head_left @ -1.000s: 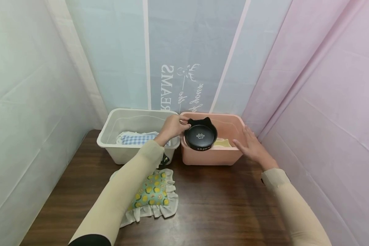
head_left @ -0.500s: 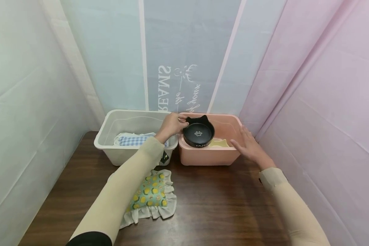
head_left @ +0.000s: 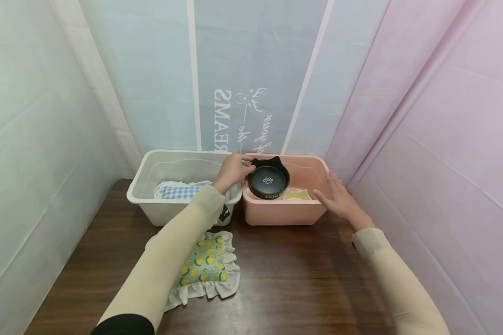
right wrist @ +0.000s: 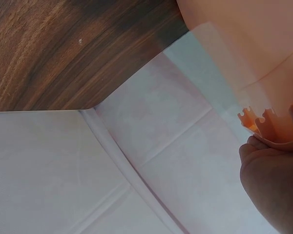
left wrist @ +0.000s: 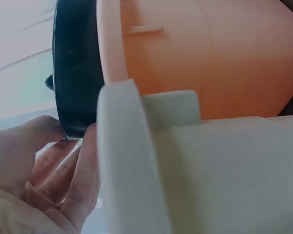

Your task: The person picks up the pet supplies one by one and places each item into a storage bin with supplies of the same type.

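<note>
My left hand [head_left: 234,171] pinches the left edge of a black cat-eared bowl [head_left: 268,180] with a white paw print inside. The bowl is tilted with its inside facing me, over the left part of the pink bin [head_left: 285,214]. In the left wrist view, thumb and fingers grip the dark bowl [left wrist: 75,68] close to the bins' rims. My right hand [head_left: 339,197] rests on the pink bin's right rim, fingers extended. A yellow object with pointed ears [head_left: 296,194] lies inside that bin, partly hidden by its front wall.
Left of the pink bin stands a white bin [head_left: 151,203] holding a blue-checked cloth item [head_left: 180,191]. A lemon-print cushion with ruffled edges [head_left: 205,260] lies on the wooden table [head_left: 302,279], partly under my left forearm. Curtains hang at the back and sides.
The black bowl has moved slightly down and back over the pink bin, its lower edge now near the front rim. The right hand stays on the bin's rim. The head view has shifted slightly.
</note>
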Demonstrator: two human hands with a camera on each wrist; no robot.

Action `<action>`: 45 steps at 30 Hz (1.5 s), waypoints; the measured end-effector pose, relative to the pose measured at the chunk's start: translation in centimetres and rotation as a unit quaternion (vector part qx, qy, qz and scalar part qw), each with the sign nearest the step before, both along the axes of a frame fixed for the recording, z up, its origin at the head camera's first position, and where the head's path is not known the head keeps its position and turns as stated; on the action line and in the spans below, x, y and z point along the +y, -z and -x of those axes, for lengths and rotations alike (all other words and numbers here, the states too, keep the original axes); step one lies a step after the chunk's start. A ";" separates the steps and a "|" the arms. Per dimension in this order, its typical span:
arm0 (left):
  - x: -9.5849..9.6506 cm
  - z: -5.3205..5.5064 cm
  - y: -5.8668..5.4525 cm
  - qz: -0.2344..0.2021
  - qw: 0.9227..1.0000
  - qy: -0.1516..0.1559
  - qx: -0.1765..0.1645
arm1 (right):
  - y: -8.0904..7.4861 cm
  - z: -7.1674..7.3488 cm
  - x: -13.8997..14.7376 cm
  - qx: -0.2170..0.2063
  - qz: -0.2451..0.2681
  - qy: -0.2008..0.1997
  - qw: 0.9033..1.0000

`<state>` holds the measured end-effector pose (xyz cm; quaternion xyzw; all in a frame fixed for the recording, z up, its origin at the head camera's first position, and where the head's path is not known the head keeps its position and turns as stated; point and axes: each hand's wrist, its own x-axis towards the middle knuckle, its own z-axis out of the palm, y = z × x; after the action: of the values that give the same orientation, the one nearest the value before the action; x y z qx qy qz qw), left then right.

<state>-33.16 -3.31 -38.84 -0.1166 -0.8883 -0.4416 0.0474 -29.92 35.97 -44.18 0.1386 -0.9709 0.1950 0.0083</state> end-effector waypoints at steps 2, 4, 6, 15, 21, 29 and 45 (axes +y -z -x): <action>0.1 0.1 0.0 0.008 1.000 -0.003 0.005 | -0.1 0.1 0.0 0.000 -0.001 0.000 1.000; 0.2 0.1 0.1 0.013 1.000 -0.004 0.006 | -0.2 0.1 0.0 0.000 -0.003 0.000 1.000; 0.3 0.2 0.2 0.017 1.000 -0.004 0.007 | -0.2 0.1 0.0 -0.001 -0.004 0.000 1.000; 1.0 0.5 0.6 0.020 1.000 0.014 0.008 | -0.4 0.3 -0.1 0.001 0.004 -0.001 1.000; 1.6 0.6 1.1 0.012 1.000 0.018 0.011 | -0.4 0.1 -0.1 0.002 0.005 -0.001 1.000; 2.4 0.8 1.4 0.041 0.999 0.012 0.008 | -0.2 0.0 0.0 -0.003 0.006 0.002 1.000; 3.8 0.8 2.0 0.090 0.995 0.013 0.050 | -0.1 0.0 -0.1 -0.003 0.003 0.003 1.000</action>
<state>-33.95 0.52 -40.81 -0.1544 -0.9193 -0.3541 0.0752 -29.90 35.90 -44.12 0.1356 -0.9706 0.1987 0.0065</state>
